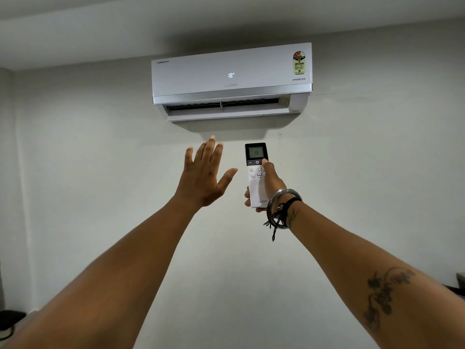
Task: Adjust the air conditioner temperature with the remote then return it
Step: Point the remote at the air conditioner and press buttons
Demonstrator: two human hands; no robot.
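A white wall-mounted air conditioner (231,79) hangs high on the wall, its front display reading 18 and its lower flap open. Below it my right hand (270,183) holds a white remote (256,172) upright, pointed at the unit. The remote's small screen shows 19, and my thumb rests on the button at the right of the dark strip under the screen. My left hand (205,176) is raised beside the remote, to its left, fingers spread, palm toward the wall, holding nothing. A metal bangle and black threads sit on my right wrist.
A plain pale wall (100,172) fills the view, meeting the ceiling above the unit. A dark object with a cable (10,321) sits at the lower left edge. Part of a dark item (459,285) shows at the right edge.
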